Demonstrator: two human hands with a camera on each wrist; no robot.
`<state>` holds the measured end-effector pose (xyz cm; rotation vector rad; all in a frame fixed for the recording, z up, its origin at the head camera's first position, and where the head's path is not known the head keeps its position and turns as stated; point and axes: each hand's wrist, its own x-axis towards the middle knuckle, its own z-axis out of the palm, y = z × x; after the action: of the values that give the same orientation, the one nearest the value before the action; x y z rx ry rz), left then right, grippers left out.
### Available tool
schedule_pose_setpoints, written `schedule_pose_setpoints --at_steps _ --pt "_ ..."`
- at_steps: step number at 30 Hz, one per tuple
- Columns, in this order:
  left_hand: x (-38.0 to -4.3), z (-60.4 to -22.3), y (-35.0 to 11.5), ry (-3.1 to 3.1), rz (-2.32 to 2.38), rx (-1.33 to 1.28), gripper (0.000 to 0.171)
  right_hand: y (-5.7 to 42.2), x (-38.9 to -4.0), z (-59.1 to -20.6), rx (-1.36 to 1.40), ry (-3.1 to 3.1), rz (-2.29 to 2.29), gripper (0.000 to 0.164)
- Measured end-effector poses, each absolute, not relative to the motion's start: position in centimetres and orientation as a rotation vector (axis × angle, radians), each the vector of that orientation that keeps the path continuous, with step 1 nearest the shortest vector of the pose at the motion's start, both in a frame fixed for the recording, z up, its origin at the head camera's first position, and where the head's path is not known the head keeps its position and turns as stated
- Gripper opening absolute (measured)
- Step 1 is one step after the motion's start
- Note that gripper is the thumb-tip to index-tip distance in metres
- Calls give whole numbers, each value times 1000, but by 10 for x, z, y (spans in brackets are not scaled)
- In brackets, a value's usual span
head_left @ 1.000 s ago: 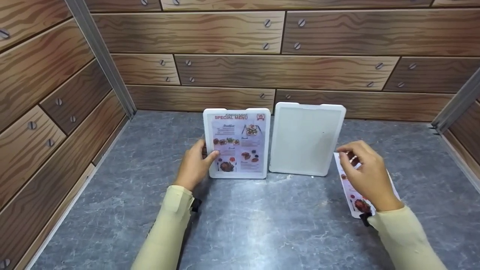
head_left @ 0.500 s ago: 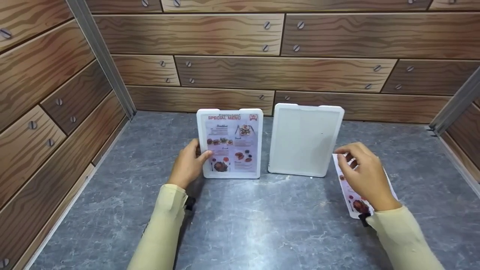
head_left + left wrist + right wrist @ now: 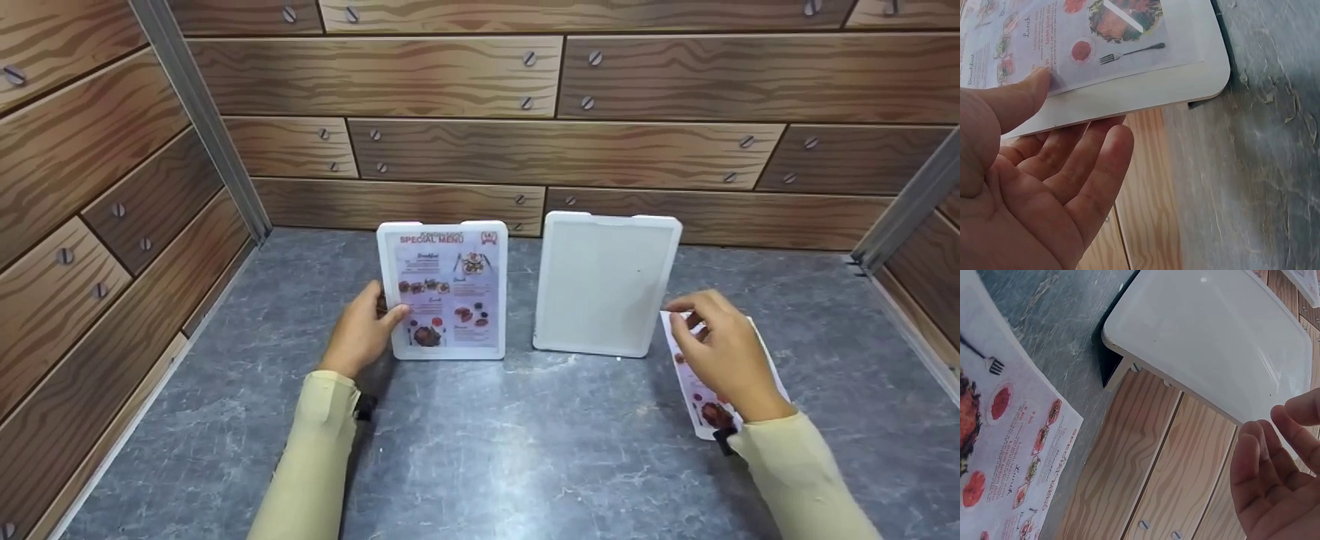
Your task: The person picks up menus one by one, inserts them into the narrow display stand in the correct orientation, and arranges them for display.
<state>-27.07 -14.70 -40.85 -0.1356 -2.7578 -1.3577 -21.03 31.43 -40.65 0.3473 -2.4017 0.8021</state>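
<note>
A white menu stand with a "SPECIAL MENU" sheet in it stands upright left of the middle. My left hand grips its left edge, thumb on the front and fingers behind, as the left wrist view also shows. To the right stands a second white stand, its face blank and leaning slightly back. My right hand hovers above a loose printed menu sheet that lies on the table. Its fingers are loosely bent and hold nothing. It hides much of that sheet.
A grey marbled tabletop carries both stands. Wood-pattern panels form the back wall and the side walls, with a metal corner post at the left. A narrow gap separates the two stands.
My left hand has shifted the menu stand to the left, widening the gap to the blank stand. My right hand keeps nearly the same pose over the loose sheet.
</note>
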Motion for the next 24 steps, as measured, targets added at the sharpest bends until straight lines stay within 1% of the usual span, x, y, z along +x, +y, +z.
schedule_pose_setpoints --at_steps 5,7,9,11,13,15,18,21,24 --pt "-270 -403 -148 -2604 -1413 -223 57 314 -211 -408 275 -2444 913 13" --pt "-268 -395 -144 -2452 -1398 -225 61 314 -211 -408 244 -2447 950 15" --pt "-263 -387 -136 -2268 -1356 -227 56 314 -212 -409 225 -2444 968 18" --pt "-259 -379 -124 -2090 -1267 -282 45 313 -212 -410 211 -2437 991 21" --pt "-252 -373 -111 -1983 -1152 -408 36 312 -213 -411 197 -2439 1028 25" --pt "-244 -371 -95 -1952 -1063 -582 30 311 -214 -413 187 -2451 1080 29" --pt "-231 -373 -65 -2097 -1035 -835 29 312 -215 -415 164 -2492 1123 37" --pt "-223 -380 -35 -2350 -1194 -942 41 313 -215 -418 143 -2567 1116 48" --pt "-223 -391 -13 -2505 -1451 -853 59 312 -218 -420 173 -2635 1125 59"
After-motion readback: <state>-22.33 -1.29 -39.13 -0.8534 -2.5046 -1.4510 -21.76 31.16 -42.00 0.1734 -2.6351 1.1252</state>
